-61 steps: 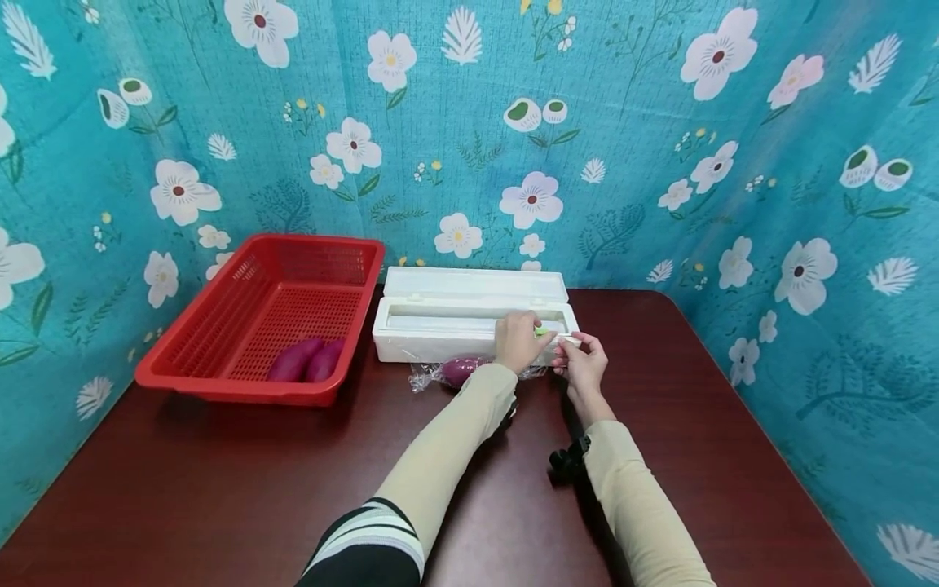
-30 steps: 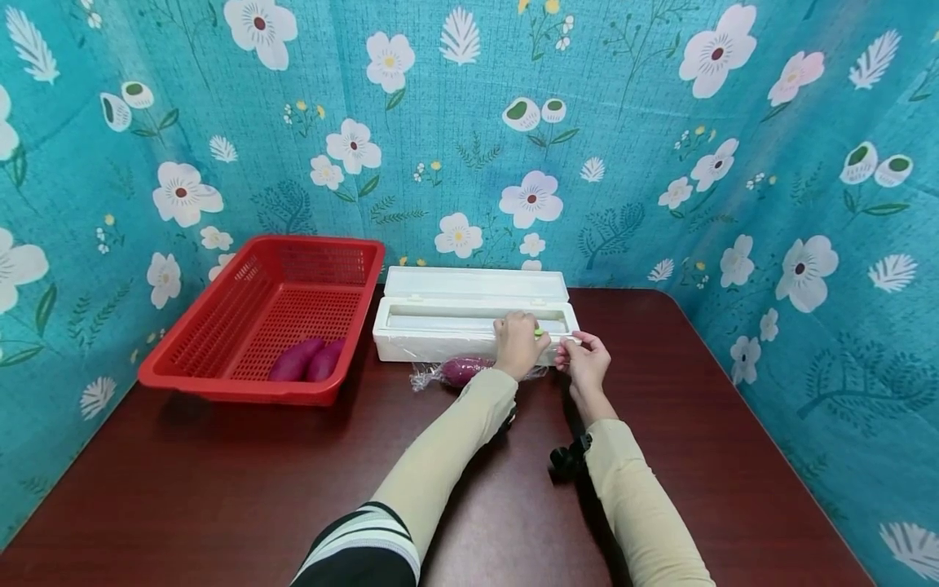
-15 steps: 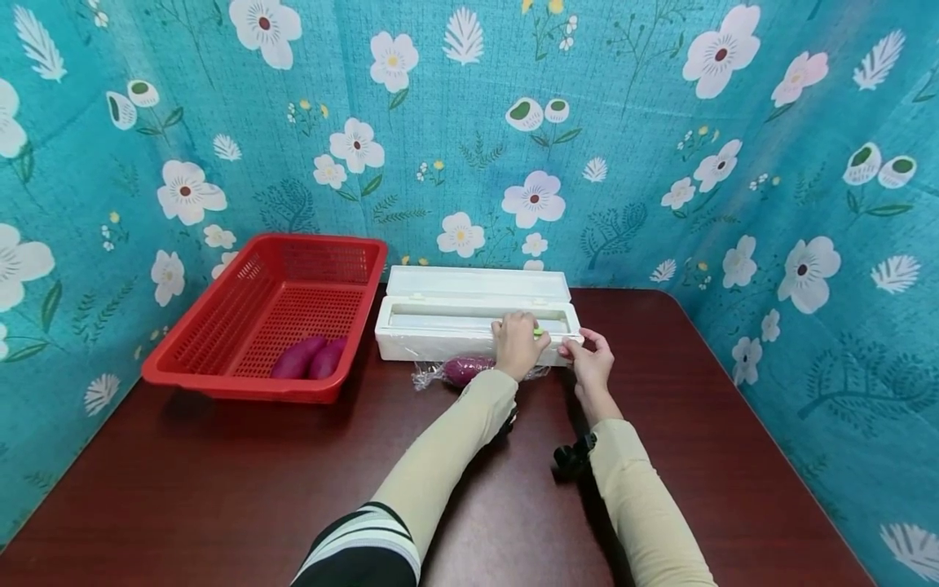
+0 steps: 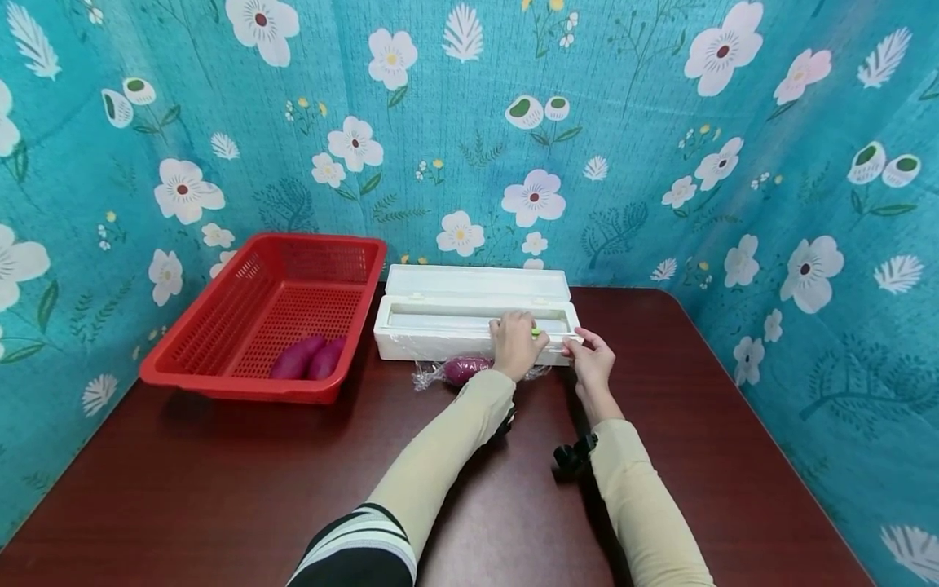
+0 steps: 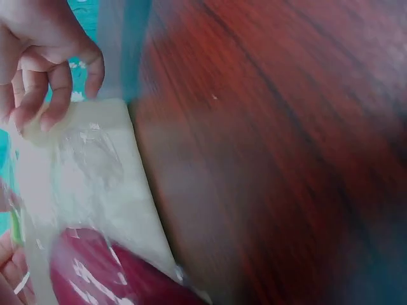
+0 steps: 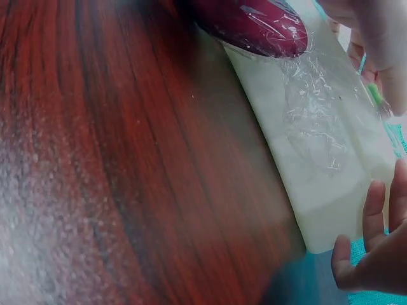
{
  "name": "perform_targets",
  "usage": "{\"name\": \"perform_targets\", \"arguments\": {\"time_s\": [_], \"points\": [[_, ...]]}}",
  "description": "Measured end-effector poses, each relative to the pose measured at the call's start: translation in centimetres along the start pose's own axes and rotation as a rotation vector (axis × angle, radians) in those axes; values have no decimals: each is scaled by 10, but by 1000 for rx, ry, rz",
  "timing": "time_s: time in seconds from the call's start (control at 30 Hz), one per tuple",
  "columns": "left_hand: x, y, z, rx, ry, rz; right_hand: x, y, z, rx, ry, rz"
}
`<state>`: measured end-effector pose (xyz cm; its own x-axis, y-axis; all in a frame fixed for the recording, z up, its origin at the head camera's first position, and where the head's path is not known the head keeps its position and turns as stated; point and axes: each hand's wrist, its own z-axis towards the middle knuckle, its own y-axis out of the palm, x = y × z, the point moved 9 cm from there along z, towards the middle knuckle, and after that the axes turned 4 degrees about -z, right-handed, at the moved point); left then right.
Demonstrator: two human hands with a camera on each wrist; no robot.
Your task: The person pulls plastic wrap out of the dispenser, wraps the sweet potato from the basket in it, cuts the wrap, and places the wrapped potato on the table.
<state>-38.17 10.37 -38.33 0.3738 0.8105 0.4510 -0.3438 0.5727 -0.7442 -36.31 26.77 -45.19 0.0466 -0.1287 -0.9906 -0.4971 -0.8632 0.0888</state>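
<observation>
A long white cling film box (image 4: pixel 411 346) stands at the back middle with its lid raised. My left hand (image 4: pixel 517 346) pinches the small green slider (image 4: pixel 536 332) on the box's front edge. At the right end, my right hand (image 4: pixel 592 364) grips the front corner between thumb and fingers. Close against the box front lies a purple sweet potato (image 4: pixel 464 371) wrapped in clear film, partly hidden by my left wrist. In the right wrist view, clear film (image 6: pixel 311 114) spreads wrinkled over the box front beside the sweet potato (image 6: pixel 257 25).
A red plastic basket (image 4: pixel 257 390) stands to the left, with purple sweet potatoes (image 4: pixel 297 359) in its front right corner. The dark red table (image 4: pixel 293 481) reaches back to a blue flowered curtain (image 4: pixel 440 147).
My left hand has shifted slightly left along the box edge with the green slider. My right hand stays at the right end, its fingers moved a little. The box and sweet potatoes stay in place.
</observation>
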Motion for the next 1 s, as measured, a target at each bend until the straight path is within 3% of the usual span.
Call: {"name": "perform_targets", "arguments": {"time_s": [0.13, 0.27, 0.5, 0.67, 0.9, 1.0], "points": [[-13, -14, 1, 76, 20, 3, -3, -9, 5, 40, 3, 37], [-23, -26, -1, 104, 50, -12, -4, -18, 8, 68, 9, 56], [-44, -44, -7, 178, 14, -1, -2, -20, 7, 78, 8, 47], [-53, -49, -12, 208, 18, -15, 0, -13, 6, 58, 11, 45], [-67, -52, -19, 236, -33, -118, 4, -4, 5, 41, 36, 22], [-72, -51, -20, 226, -48, -121, 5, -2, 4, 39, 42, 17]]}}
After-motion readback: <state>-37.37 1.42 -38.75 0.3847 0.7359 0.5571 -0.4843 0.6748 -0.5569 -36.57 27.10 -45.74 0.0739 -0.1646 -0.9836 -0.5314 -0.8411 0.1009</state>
